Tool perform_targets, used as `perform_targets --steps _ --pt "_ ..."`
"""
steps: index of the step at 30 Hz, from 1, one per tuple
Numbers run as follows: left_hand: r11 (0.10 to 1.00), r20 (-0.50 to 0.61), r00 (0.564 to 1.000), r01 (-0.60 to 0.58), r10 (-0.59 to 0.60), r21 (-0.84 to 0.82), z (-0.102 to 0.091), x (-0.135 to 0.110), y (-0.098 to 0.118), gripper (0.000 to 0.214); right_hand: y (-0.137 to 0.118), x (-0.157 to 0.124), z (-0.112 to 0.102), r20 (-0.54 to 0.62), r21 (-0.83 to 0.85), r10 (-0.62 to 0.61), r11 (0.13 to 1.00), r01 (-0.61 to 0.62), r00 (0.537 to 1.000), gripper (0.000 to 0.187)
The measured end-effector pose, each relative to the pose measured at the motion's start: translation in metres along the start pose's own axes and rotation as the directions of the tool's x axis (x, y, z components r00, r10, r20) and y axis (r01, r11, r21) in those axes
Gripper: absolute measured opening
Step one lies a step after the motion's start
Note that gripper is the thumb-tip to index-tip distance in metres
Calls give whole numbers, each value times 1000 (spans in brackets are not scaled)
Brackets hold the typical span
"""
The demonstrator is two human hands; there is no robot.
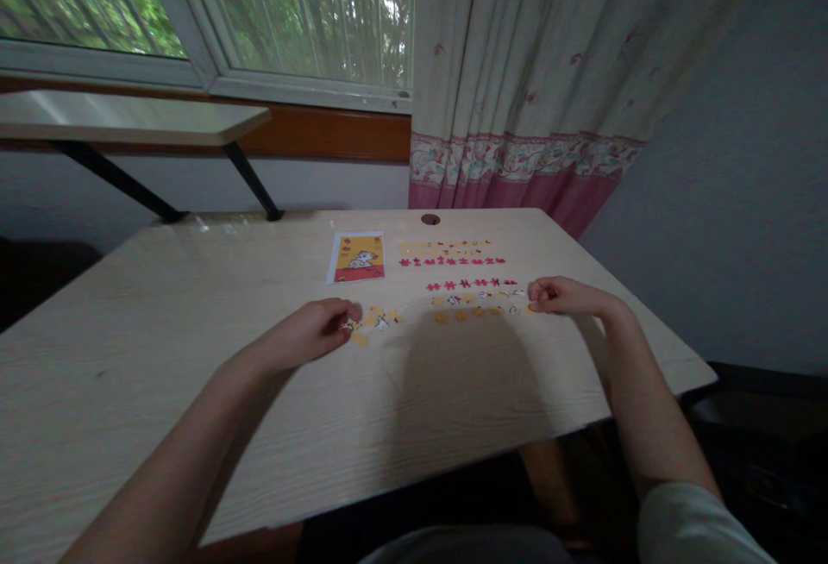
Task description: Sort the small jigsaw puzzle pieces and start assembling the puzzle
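Small jigsaw pieces lie in rows on a pale wooden table: yellow and red rows at the back, and red, white and orange rows nearer me. My left hand rests with fingers curled, pinching at a piece beside a small cluster of yellow and white pieces. At the right end of the near rows, my right hand has its fingers closed in a pinch on a piece. A printed reference picture, yellow and red with a white figure, lies behind the cluster.
A round cable hole sits at the table's back edge. A shelf on black brackets hangs below the window at the left. A pink-hemmed curtain hangs behind the table. The table's right corner is close to my right forearm.
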State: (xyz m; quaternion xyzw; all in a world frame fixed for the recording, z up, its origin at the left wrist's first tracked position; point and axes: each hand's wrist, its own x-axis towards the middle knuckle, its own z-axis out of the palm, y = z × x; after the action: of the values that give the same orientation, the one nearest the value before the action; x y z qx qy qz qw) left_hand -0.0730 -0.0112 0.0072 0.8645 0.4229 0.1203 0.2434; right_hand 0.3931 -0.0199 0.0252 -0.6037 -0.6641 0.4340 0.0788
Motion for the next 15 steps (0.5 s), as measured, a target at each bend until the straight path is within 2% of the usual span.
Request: perform_targets --steps 8,12,15 --pt "1000 -6 1000 -10 10 22 -3 -1 2 20 3 7 4 -20 -73 -21 997 19 1000 30" --pt "1000 -113 993 10 -9 9 -6 -1 7 19 4 5 2 -34 -98 -7 995 4 999 29" --pt "992 -199 976 73 -93 -102 -7 -1 14 24 -8 4 2 -104 -175 -43 984 24 994 26"
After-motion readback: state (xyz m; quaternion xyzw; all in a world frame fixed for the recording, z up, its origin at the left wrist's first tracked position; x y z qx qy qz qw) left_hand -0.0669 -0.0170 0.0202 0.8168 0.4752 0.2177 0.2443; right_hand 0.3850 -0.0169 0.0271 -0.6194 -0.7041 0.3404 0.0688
